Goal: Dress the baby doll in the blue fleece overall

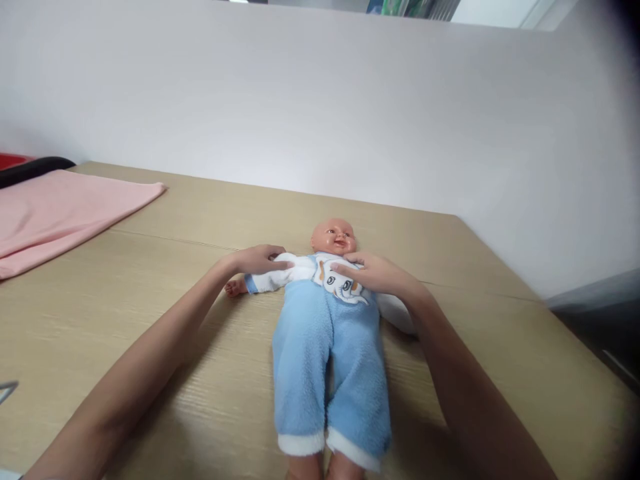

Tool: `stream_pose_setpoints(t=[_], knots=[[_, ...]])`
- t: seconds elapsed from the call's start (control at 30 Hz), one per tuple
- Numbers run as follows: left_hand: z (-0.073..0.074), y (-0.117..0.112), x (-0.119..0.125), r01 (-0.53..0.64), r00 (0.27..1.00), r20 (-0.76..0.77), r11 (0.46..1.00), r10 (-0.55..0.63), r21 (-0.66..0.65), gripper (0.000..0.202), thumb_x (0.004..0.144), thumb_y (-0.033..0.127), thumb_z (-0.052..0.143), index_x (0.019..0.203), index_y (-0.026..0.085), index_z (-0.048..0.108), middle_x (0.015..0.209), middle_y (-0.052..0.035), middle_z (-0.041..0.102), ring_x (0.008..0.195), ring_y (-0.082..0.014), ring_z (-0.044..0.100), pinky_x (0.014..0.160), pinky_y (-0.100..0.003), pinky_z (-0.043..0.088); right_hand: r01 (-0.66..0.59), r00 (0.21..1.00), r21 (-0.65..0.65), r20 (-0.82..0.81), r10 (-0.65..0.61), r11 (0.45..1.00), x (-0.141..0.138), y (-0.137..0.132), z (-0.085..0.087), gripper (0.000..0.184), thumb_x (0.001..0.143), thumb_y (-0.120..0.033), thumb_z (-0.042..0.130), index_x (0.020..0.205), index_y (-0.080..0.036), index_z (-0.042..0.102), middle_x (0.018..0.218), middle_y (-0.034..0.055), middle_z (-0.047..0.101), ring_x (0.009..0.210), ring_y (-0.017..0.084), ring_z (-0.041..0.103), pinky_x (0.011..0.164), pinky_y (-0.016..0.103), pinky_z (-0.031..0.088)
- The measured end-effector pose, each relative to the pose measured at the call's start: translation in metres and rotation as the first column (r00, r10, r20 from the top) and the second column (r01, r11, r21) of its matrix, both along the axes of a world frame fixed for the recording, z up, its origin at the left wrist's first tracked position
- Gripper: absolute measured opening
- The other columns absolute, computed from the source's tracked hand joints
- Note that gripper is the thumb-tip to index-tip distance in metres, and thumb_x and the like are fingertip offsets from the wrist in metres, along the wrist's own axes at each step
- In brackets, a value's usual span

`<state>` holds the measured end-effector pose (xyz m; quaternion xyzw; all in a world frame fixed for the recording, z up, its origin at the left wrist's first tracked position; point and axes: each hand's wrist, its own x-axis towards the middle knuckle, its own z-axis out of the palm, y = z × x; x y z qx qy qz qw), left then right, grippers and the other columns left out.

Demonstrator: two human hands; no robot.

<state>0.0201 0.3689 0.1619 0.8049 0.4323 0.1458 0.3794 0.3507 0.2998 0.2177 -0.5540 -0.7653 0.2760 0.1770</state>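
Note:
A baby doll (331,340) lies on its back on the table, head away from me and legs toward me. It wears a fuzzy light-blue and white outfit with an elephant face on the chest. My left hand (260,259) grips the white sleeve near the doll's shoulder, thumb on top and fingers partly hidden behind. On the other side, my right hand (377,272) holds the upper chest and shoulder, its thumb across the elephant patch. The doll's arm on that side is partly covered by my forearm, and its feet are cut off by the lower frame edge.
A pink cloth (65,210) is spread at the left of the wooden table (210,373). Behind it sits a red object with a black rim (37,169). A white wall or partition (300,107) rises along the back. Part of a thin metal piece (7,389) shows at the left edge.

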Motion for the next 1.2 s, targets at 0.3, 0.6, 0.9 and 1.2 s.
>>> stream_pose_setpoints(t=[0.3, 0.6, 0.9, 1.2], knots=[[0.044, -0.019, -0.034, -0.022, 0.835, -0.545, 0.984, -0.079, -0.178, 0.079, 0.066, 0.08, 0.087, 0.118, 0.023, 0.074, 0.128, -0.0131, 0.084, 0.116, -0.0401, 0.075, 0.089, -0.038, 0.054, 0.047, 0.994, 0.498, 0.066, -0.092, 0.866, 0.062, -0.054, -0.06, 0.039, 0.104, -0.064, 0.068, 0.095, -0.026, 0.075, 0.11, 0.0133, 0.081, 0.109, 0.04, 0.074, 0.109, 0.062, 0.053], [0.081, -0.089, 0.045, 0.129, 0.992, -0.05, 0.921, -0.119, 0.368, 0.053, 0.11, 0.061, 0.063, 0.15, 0.026, 0.063, 0.16, -0.0123, 0.068, 0.151, -0.0341, 0.06, 0.126, -0.045, 0.047, 0.187, 0.98, 0.306, -0.123, -0.156, 0.934, 0.159, -0.108, -0.105, 0.067, 0.089, -0.059, 0.091, 0.145, -0.028, 0.069, 0.141, 0.0172, 0.079, 0.124, 0.044, 0.077, 0.102, 0.06, 0.067], [0.032, -0.067, 0.171, 0.255, 0.965, -0.186, 0.82, -0.184, 0.512, 0.022, 0.106, 0.033, 0.08, 0.123, 0.02, 0.075, 0.134, -0.0145, 0.08, 0.129, -0.0359, 0.071, 0.113, -0.049, 0.052, 0.515, 0.692, 0.188, -0.667, -0.276, 0.836, 0.141, -0.099, -0.109, 0.069, 0.067, -0.056, 0.108, 0.118, -0.03, 0.07, 0.105, 0.0051, 0.079, 0.094, 0.028, 0.077, 0.079, 0.04, 0.068], [0.023, -0.062, 0.168, 0.311, 0.941, -0.076, 0.76, -0.329, 0.571, 0.016, 0.108, 0.033, 0.078, 0.115, 0.019, 0.076, 0.118, -0.0126, 0.081, 0.115, -0.0322, 0.072, 0.101, -0.042, 0.051, 0.548, 0.609, 0.202, -0.762, -0.222, 0.811, 0.103, -0.065, -0.093, 0.062, 0.07, -0.053, 0.107, 0.111, -0.029, 0.068, 0.11, 0.0027, 0.074, 0.107, 0.027, 0.075, 0.097, 0.041, 0.067]])
